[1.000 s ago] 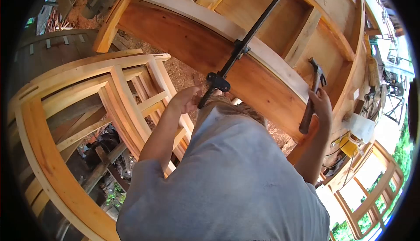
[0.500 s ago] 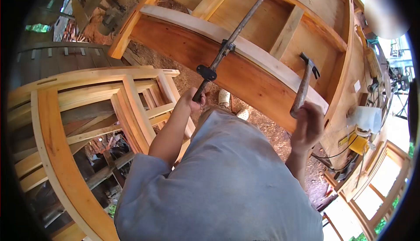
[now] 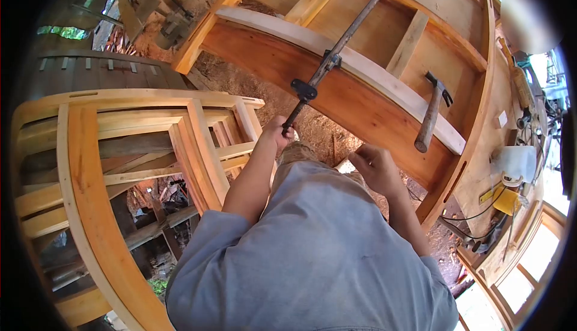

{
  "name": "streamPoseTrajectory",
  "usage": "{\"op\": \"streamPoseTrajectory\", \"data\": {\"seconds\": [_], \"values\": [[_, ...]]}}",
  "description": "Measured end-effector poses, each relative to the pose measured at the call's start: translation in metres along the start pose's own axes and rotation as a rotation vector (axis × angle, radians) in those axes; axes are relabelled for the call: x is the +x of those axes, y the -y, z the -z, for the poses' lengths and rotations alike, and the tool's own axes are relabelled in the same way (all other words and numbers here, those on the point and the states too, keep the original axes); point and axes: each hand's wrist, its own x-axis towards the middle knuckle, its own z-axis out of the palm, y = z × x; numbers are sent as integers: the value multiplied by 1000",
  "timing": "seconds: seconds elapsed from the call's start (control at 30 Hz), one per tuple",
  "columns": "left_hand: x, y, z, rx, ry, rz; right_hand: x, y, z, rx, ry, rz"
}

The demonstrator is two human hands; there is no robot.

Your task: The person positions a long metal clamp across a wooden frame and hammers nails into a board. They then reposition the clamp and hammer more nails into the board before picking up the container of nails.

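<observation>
My left hand (image 3: pixel 281 134) is wrapped round the threaded end of a long metal bar clamp (image 3: pixel 324 66). The clamp stretches across a wooden frame (image 3: pixel 318 106), its dark sliding jaw close to the frame's near edge. In front of my body, my right hand (image 3: pixel 377 169) hangs with its fingers curled in, and nothing shows in them. A claw hammer (image 3: pixel 428 118) lies on the frame's pale strip (image 3: pixel 372 75), to the right of the clamp, its handle end pointing toward me. My right hand is apart from it.
At the left stands another pale wooden frame (image 3: pixel 84 163) with several bars. On the bench at the right are a whitish plastic container (image 3: pixel 518 161), a yellow object (image 3: pixel 506 200) and a black cord (image 3: pixel 466 218). Wood shavings (image 3: pixel 318 130) cover the floor.
My right hand has moved left, away from the hammer handle, to in front of my body. The hammer stays on the frame. My left hand keeps its hold on the clamp; the view has shifted slightly.
</observation>
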Motion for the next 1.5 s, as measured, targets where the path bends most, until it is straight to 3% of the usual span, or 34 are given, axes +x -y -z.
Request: {"op": "streamPoseTrajectory", "data": {"seconds": [0.07,0.17,0.27,0.3,0.33,0.47,0.53,0.6,0.63,0.73,0.77,0.87,1.03,1.1,1.2,1.23,1.37,1.43,1.5], "values": [[5,1,2,49,-35,-27,9,9,-8,67,107,-259],[12,-1,18,450,228,-15,31,5,-36,189,28,-195],[23,-2,15,533,294,68,59,8,-62,93,-11,-222],[23,3,15,544,374,9,69,12,-70,83,-23,-239],[33,3,15,534,419,100,79,17,-77,68,-46,-286],[10,6,-16,517,618,0,107,41,-111,150,-146,-447],[21,-2,-20,561,728,91,119,52,-120,158,-169,-529],[2,-12,-34,652,784,21,125,54,-130,100,-190,-632],[16,-19,-30,716,943,119,129,62,-132,89,-213,-674],[26,-10,-28,749,995,70,137,81,-137,-64,-179,-835],[33,-16,-25,922,1011,80,137,78,-141,-62,-192,-861],[32,-26,-27,934,1012,136,135,72,-153,59,-284,-868],[25,-31,-34,803,1042,155,137,77,-160,-31,-377,-837],[52,-10,-26,814,1126,-82,140,78,-164,-114,-381,-837],[47,-33,-32,1013,1175,105,149,83,-168,-208,-416,-874],[50,-28,-30,932,1145,189,152,85,-168,-223,-448,-910],[23,-61,-45,1042,1077,135,153,78,-167,-82,-538,-884],[31,-61,-48,1243,1184,41,158,82,-165,-278,-427,-933],[52,-45,-49,1260,1259,83,159,78,-164,-273,-438,-937]]}}
